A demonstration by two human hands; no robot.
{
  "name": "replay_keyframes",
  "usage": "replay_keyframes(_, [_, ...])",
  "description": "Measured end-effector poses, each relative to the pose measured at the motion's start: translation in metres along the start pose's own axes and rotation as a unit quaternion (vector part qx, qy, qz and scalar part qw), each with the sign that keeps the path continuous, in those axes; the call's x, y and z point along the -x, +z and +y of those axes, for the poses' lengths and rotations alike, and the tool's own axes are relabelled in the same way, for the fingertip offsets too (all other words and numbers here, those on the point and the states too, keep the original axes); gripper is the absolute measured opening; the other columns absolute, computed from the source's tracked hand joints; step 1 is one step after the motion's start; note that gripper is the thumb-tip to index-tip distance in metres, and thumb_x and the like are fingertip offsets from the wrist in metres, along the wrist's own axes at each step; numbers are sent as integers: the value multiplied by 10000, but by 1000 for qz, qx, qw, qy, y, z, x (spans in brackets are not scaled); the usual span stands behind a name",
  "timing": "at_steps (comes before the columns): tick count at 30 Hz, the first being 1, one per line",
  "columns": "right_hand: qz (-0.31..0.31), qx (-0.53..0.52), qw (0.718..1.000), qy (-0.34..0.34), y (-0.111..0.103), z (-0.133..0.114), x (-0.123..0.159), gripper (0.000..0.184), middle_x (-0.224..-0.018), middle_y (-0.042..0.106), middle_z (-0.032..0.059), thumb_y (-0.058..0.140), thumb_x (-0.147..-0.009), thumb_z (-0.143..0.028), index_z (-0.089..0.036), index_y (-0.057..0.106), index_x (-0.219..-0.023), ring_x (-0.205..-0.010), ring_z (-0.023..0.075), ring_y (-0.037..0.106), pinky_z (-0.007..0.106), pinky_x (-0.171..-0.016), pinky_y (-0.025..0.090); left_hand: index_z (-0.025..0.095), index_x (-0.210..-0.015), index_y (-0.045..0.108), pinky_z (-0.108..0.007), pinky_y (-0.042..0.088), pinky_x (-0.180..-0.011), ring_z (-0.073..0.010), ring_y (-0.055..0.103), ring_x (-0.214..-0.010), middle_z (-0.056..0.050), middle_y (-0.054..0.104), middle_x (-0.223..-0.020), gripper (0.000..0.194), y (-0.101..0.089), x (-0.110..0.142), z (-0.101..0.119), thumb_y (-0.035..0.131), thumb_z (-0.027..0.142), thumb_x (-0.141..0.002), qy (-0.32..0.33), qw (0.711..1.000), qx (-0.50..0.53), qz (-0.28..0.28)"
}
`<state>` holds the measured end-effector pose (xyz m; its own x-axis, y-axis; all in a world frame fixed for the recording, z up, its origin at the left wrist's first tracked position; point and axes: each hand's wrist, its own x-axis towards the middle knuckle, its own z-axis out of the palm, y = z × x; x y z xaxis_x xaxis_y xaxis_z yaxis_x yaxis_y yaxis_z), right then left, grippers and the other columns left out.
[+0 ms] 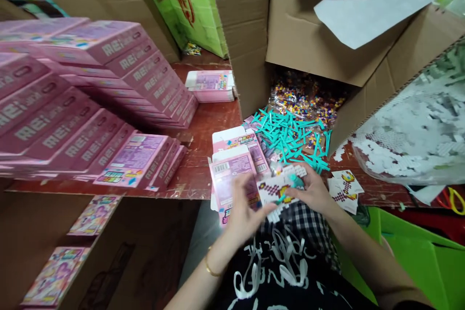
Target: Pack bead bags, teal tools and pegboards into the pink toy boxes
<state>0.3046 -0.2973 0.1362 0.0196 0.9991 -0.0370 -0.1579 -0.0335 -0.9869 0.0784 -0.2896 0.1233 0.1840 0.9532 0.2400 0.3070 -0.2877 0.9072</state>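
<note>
My right hand [314,193] grips a printed pattern card [269,193] with a maroon and yellow pixel design, its thumb across the front. White gridded pieces [279,213] show around the card's edges, and a small teal item lies against it. Left of the card, my left hand [244,210] is over an open flat pink box [232,174], fingers blurred by motion but apart from the thumb. That thumb points toward the card's lower edge; whether it touches is unclear. Beyond my hands lies a heap of teal pen-like sticks [286,131].
Stacks of pink boxes [141,72] fill the table's left side. An open carton [308,34] at the back holds bags of colourful beads [301,97]. To the right are a clear bag of white pieces [410,121], more pattern cards [345,189], yellow-handled scissors [456,201] and a green bin [417,252].
</note>
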Motion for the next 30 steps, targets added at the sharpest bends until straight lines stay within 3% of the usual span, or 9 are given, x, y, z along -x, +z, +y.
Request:
replay_keyframes(2, [50,-54,997,-8,8,10,-27,570,-1030,679,0,871,-622,-282,-251,542,-1086,-936,186,655,300,-825,566,178,-1325,381,-525,379,-1049,-331,457,-1233,-163,414,-1315,875,-30,-11,-23,835,425,-619,-38,983,-87,156])
replay_keyframes(4, [66,-115,991,18,19,25,-51,554,-1055,681,5,876,-605,-315,-243,557,-1053,-976,202,653,341,-891,551,148,-1305,358,-521,445,-974,-314,535,-1143,-176,471,-1255,841,-49,-20,-47,789,480,-663,-128,969,-78,196])
replay_keyframes(7, [31,-171,980,99,40,46,-69,599,-1029,697,20,899,-550,-349,-230,562,-1031,-970,239,666,406,-914,548,154,-1274,359,-451,513,-891,-267,618,-1047,-155,573,-1186,759,-57,-25,-66,750,483,-713,-209,967,22,142])
replay_keyframes(11, [-5,-160,980,114,43,32,-57,570,-984,711,23,888,-580,-404,-242,571,-1026,-910,246,687,415,-853,576,162,-1093,545,-388,546,-815,-238,673,-889,-94,672,-1013,598,-56,-16,-48,819,441,-641,-206,971,21,121])
replay_keyframes(16, [109,-118,979,-122,21,-51,-20,500,-1093,678,20,760,-733,-559,-301,578,-1120,-962,207,669,358,-863,572,156,-893,659,-313,551,-661,-212,657,-704,-46,694,-803,512,-54,10,-11,898,403,-514,-26,999,-31,9])
replay_keyframes(20, [22,11,973,-231,28,-87,5,457,-1126,635,34,778,-784,-368,-302,540,-1168,-1014,212,641,351,-859,560,156,-841,647,-250,498,-531,-154,602,-555,-2,671,-673,502,-41,22,2,907,417,-499,40,999,-30,10])
replay_keyframes(23, [-123,159,960,-195,32,-85,13,425,-1127,627,52,707,-858,-291,-284,489,-1223,-1010,201,633,329,-841,548,153,-820,642,-242,491,-535,-152,598,-567,-3,676,-671,512,-30,23,9,917,410,-473,-18,1000,8,-2])
replay_keyframes(25, [-187,277,928,-166,29,-78,14,352,-1169,601,81,626,-915,-346,-254,494,-1228,-1068,214,598,362,-906,511,150,-839,640,-245,497,-556,-155,604,-594,-11,689,-702,506,-23,21,15,907,404,-493,-86,994,57,-35])
replay_keyframes(30, [-89,492,827,-259,27,-56,14,399,-1202,577,157,430,-986,-482,-160,549,-1190,-1124,269,521,431,-922,403,150,-885,618,-251,499,-599,-151,603,-624,-16,695,-737,445,-8,21,23,841,391,-585,-224,957,165,-77])
